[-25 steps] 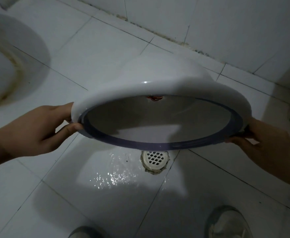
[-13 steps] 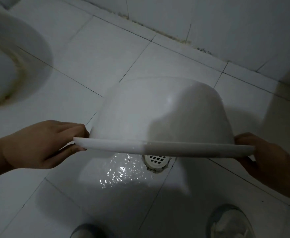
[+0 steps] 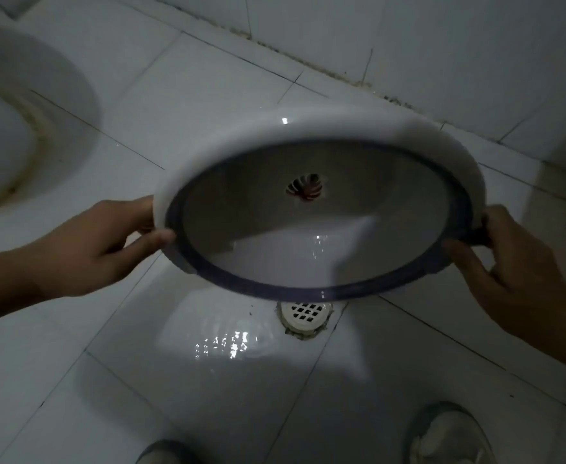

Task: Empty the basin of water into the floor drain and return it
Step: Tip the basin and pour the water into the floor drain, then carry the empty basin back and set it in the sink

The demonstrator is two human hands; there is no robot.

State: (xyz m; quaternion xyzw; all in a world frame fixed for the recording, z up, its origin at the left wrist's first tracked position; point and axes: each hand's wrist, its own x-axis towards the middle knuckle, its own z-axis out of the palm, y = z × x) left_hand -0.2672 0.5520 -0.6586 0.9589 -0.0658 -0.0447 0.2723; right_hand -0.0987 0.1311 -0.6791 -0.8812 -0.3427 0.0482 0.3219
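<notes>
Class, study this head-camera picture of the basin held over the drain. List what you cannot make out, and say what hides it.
- Floor drain: its far edge is hidden behind the basin rim.
- Right hand: fingertips hidden behind the rim.
- Leaf-like mark inside the basin: too dim and small to identify.
- Shoes: cut off by the bottom edge.
- Fixture at left: cut off by the frame edge.

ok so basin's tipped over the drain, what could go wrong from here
Wet floor: water shines on the tiles beside the floor drain, right ahead of the shoes, so a step could slip.
Grip: the left hand and right hand pinch only the rim of the tilted basin; a wet rim might slide out.
</notes>
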